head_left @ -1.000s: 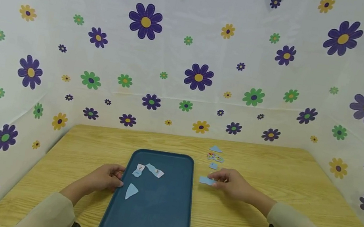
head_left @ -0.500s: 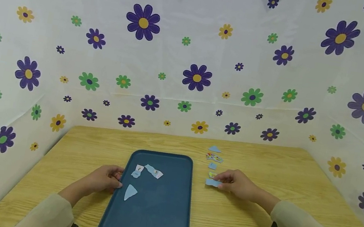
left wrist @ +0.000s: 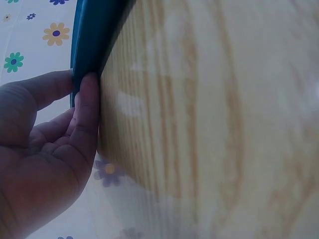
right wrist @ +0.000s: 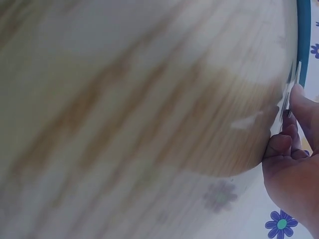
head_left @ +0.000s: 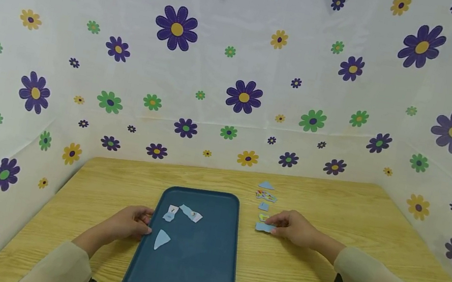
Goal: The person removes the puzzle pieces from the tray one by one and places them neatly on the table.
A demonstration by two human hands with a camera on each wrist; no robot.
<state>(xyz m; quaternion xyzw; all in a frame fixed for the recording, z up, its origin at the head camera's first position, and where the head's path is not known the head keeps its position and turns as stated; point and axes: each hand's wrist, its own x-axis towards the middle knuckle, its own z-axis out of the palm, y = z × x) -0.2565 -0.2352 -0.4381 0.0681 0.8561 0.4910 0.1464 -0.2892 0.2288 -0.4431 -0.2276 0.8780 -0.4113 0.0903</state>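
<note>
A dark blue tray [head_left: 190, 275] lies on the wooden table. At its left edge my left hand [head_left: 128, 222] grips the rim, thumb on one side and fingers on the other, as the left wrist view shows. To the right of the tray, my right hand [head_left: 298, 229] pinches a wavy-edged light blue paper piece [head_left: 264, 227] between thumb and fingers, low over the table. Edge-on in the right wrist view, that piece looks thin. Three paper pieces rest in the tray: a small one [head_left: 170, 213], a long strip [head_left: 191, 213] and a pale triangle [head_left: 162, 239].
Behind the held piece, a column of pieces runs towards the back: a yellow-green one [head_left: 263, 217], a small blue one [head_left: 263, 206], a colourful one [head_left: 266, 196] and a blue triangle [head_left: 266, 185]. A flower-print sheet [head_left: 218, 80] encloses the table's back and sides.
My right hand has shifted slightly right, away from the tray, with the light blue paper piece, and the yellow-green piece behind it now shows. My left hand keeps its grip on the rim.
</note>
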